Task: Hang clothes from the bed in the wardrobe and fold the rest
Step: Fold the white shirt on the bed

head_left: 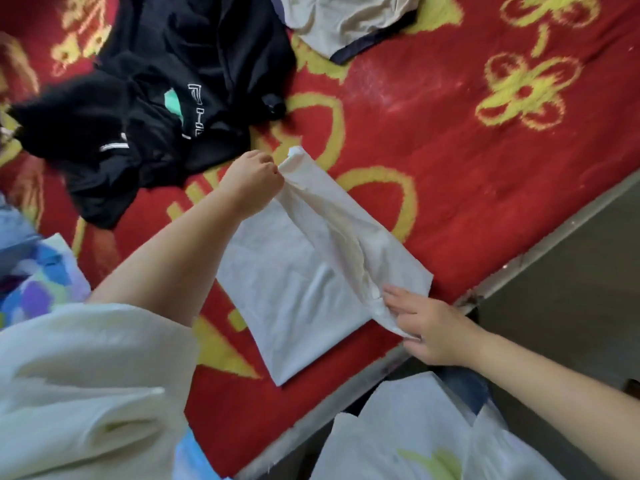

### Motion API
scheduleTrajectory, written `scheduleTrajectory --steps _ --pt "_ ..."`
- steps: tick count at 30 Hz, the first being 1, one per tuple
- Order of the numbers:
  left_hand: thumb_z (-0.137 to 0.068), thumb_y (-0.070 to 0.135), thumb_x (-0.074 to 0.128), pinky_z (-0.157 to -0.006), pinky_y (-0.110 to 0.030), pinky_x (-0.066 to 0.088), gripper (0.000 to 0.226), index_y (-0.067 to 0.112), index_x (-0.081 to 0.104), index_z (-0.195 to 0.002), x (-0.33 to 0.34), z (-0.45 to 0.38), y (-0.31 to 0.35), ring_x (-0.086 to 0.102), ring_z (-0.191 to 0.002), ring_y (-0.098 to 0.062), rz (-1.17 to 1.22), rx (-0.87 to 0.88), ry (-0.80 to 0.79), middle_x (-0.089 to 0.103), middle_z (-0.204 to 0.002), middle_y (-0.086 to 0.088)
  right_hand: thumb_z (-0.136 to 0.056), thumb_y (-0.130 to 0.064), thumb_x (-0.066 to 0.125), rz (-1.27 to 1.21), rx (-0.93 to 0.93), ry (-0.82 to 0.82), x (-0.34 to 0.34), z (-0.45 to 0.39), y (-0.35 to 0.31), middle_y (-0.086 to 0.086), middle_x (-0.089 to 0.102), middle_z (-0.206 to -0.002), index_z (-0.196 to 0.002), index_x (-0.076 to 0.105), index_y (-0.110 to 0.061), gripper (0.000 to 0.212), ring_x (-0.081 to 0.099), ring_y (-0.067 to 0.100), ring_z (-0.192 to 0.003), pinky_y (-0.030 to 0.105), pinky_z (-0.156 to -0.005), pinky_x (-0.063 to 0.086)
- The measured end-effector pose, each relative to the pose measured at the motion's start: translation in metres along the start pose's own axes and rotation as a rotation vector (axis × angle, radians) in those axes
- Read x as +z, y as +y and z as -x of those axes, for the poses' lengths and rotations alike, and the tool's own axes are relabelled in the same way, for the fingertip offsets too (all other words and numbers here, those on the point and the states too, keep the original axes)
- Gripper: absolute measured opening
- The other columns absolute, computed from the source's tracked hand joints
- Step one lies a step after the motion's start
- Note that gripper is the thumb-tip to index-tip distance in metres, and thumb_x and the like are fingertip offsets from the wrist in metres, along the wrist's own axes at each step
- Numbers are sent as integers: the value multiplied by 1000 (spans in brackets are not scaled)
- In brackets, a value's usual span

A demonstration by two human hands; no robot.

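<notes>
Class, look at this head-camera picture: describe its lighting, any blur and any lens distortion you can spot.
Head view: light is soft and even, with no hard shadows or glare; the cream sleeve nearest the lens is blurred, while the white garment and black clothes are only slightly soft; the wide lens bows the bed edge and stretches the corners.

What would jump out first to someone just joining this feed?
Both hands lifting one edge of a white garment near the bed's edge: the left hand pinches its far corner, the right hand its near corner. Beneath lies a red blanket with yellow flowers, and a black clothes heap sits upper left.
</notes>
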State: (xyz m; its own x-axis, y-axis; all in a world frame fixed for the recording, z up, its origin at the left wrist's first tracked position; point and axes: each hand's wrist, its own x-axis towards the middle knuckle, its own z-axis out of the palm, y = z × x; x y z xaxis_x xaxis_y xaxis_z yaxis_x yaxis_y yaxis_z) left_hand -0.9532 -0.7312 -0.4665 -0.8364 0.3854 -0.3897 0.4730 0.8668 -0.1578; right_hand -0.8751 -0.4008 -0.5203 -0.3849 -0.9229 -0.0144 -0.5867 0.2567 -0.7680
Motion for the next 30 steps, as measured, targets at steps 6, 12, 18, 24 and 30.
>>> scheduleTrajectory --steps 6,12,18,24,30 --pt "-59 -3 42 -55 -29 56 27 4 60 -42 49 83 -17 62 -49 -23 -36 71 173 58 -46 -6 -67 -8 48 113 -75 -38 84 -15 -59 18 68 -103 -71 59 -4 12 59 30 -111 25 -95 45" --pt "-37 -12 85 -63 -37 56 27 0 67 -53 103 114 -23 67 -60 -25 -16 62 120 65 -57 -8 -48 0 77 91 -59 -90 160 -43 -78 18 64 -115 -76 64 -4 31 61 28 -109 27 -91 47" --pt "-77 -1 46 -64 -43 55 25 -5 68 -68 163 132 -38 69 -67 -32 86 11 271 69 -70 -14 -76 -5 38 36 -1 20 213 -58 -84 20 64 -114 -101 47 1 27 64 26 -103 26 -87 51" --pt "-82 4 37 -82 -58 47 36 -3 72 -89 201 145 -44 66 -92 -37 56 -104 216 69 -93 -14 -73 -7 50 99 20 -2 254 -72 -88 12 67 -111 -91 47 -7 18 66 23 -99 28 -89 49" --pt "-95 11 42 -112 -54 4 63 11 9 -148 213 165 -4 -1 -144 -28 50 -530 -356 3 -156 -12 -64 -41 68 209 -33 -260 249 -64 -82 8 68 -108 -98 72 -11 45 67 19 -98 28 -82 54"
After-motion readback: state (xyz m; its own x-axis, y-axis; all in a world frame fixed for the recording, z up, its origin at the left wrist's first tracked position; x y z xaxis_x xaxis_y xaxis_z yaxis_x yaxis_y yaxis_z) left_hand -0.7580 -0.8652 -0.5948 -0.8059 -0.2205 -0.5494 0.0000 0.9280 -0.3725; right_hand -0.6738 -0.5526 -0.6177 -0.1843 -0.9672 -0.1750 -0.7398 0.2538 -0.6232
